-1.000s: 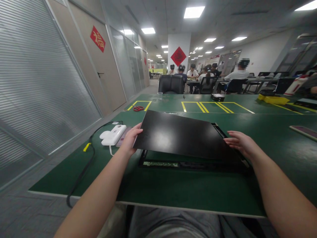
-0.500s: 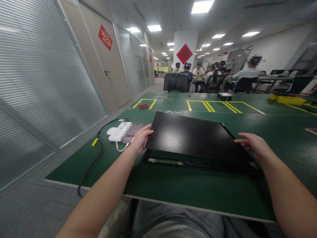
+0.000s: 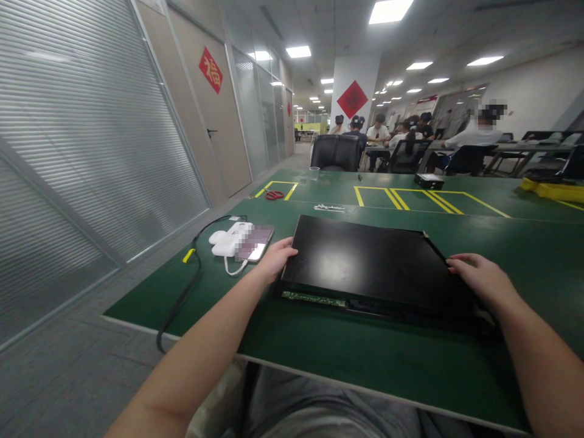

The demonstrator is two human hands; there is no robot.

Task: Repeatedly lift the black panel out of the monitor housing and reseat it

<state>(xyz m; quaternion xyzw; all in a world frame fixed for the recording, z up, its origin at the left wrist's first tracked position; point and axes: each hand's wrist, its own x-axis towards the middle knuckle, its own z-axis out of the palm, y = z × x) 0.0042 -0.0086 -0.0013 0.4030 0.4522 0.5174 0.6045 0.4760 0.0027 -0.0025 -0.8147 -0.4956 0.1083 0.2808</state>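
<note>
- The left hand (image 3: 275, 260) pinched the left edge of the black panel (image 3: 360, 258).
- The right hand (image 3: 484, 278) touched its right edge; whether it pinched, I could not tell.
- The panel lay over a dark frame (image 3: 406, 312) on the green table (image 3: 365, 359).

Green worktop (image 3: 319, 340), spreading beneath and beyond both hands. Left of the left hand (image 3: 276, 260): one phone (image 3: 268, 235), near it; one white device (image 3: 221, 246), farther left, beside the phone; one white cable (image 3: 234, 271); one black cable (image 3: 180, 298) with yellow tag (image 3: 188, 255), running over the worktop's edge. Beyond the left hand: red-handled scissors (image 3: 274, 195); clear cup (image 3: 314, 174); pale slender item (image 3: 329, 208), kind unclear. Beyond the right hand (image 3: 483, 277): black box (image 3: 429, 181), slightly leftward; yellow item (image 3: 547, 190), rightward. Farther off, between the hands: black chair (image 3: 335, 152); red diamond sign (image 3: 353, 99) on a pillar; seated people.
</note>
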